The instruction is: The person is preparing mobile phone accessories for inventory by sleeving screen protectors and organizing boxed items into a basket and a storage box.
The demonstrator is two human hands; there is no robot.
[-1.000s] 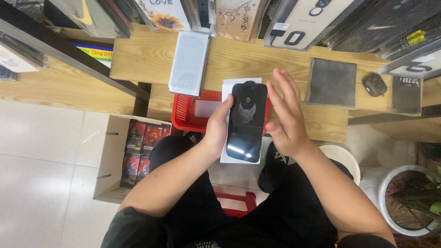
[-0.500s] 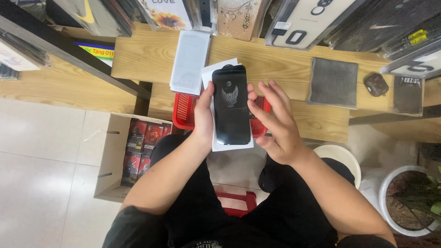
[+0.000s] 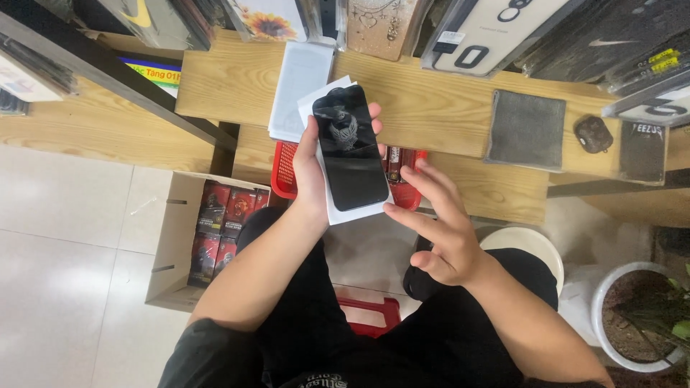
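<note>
My left hand holds a black glossy phone-shaped panel stacked on a flat white box, lifted over the wooden shelf. The panel's surface reflects a dark figure. My right hand hovers just to the right of the box with fingers spread, its fingertips near the lower right corner and holding nothing. A second white flat pack lies on the shelf behind the held stack.
A red basket sits under the stack. An open cardboard box with red packets stands on the tiled floor at left. On the shelf at right lie a grey cloth, a small dark case and hanging phone cases. White pot at lower right.
The left hand has carried the panel and white box up and leftward toward the shelf. The right hand has come off the stack and dropped lower right, fingers spread.
</note>
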